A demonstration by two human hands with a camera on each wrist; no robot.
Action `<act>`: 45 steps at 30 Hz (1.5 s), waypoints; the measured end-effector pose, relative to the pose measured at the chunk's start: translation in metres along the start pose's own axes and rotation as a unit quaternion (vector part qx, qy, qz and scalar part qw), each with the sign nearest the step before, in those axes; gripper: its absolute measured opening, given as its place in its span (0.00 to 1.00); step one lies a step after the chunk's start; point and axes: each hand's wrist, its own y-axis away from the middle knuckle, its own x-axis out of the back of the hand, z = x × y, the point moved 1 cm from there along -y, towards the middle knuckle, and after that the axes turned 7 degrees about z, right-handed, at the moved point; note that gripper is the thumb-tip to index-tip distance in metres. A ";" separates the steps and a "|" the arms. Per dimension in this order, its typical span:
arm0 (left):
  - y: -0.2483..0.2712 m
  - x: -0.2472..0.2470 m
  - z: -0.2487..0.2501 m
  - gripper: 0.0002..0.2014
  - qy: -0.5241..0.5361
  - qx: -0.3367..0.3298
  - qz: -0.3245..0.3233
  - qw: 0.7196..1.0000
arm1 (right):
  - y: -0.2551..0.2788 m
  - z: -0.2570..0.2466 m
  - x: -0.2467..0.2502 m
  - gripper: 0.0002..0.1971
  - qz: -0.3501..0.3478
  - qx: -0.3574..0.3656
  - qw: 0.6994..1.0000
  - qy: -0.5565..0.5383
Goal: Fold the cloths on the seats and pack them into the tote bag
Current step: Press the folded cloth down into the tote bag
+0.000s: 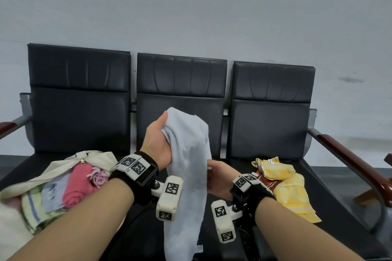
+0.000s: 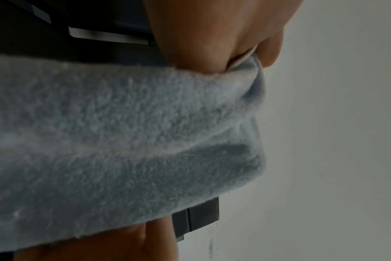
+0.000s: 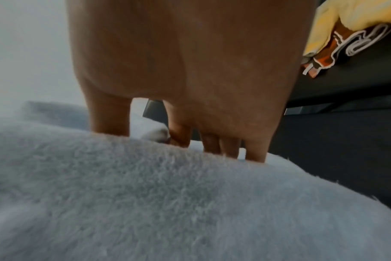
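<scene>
Head view: pale blue towel (image 1: 188, 161) is hanging above the middle seat (image 1: 180, 112); I'm seeing my left hand (image 1: 158, 144) clenching its top. Right hand (image 1: 218, 178) is reaching behind it, grip unclear. Tote bag (image 1: 61, 167) is lying left of that seat, yellow cloth (image 1: 290, 188) right.

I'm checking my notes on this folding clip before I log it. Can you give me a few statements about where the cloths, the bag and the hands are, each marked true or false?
1. The left hand grips the light blue towel up in the air. True.
2. The tote bag lies on the right seat. False: it lies on the left seat.
3. The yellow cloth is already in the bag. False: it lies on the right seat.
4. A pink cloth lies inside the bag. True.
</scene>
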 end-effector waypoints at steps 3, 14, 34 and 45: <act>0.002 -0.001 0.000 0.32 0.003 -0.002 0.009 1.000 | 0.001 -0.001 -0.002 0.05 0.030 0.012 0.999 -0.037; 0.005 0.006 0.010 0.26 -0.006 -0.008 0.017 1.000 | 0.014 -0.001 -0.016 0.16 -0.016 0.013 0.998 -0.057; -0.009 0.085 0.029 0.29 -0.294 -0.048 0.249 0.921 | 0.030 -0.113 0.049 0.11 0.334 0.156 0.927 0.072; -0.009 0.079 0.039 0.17 -0.282 -0.072 0.360 0.886 | 0.042 -0.118 0.057 0.15 0.360 0.180 0.915 0.002</act>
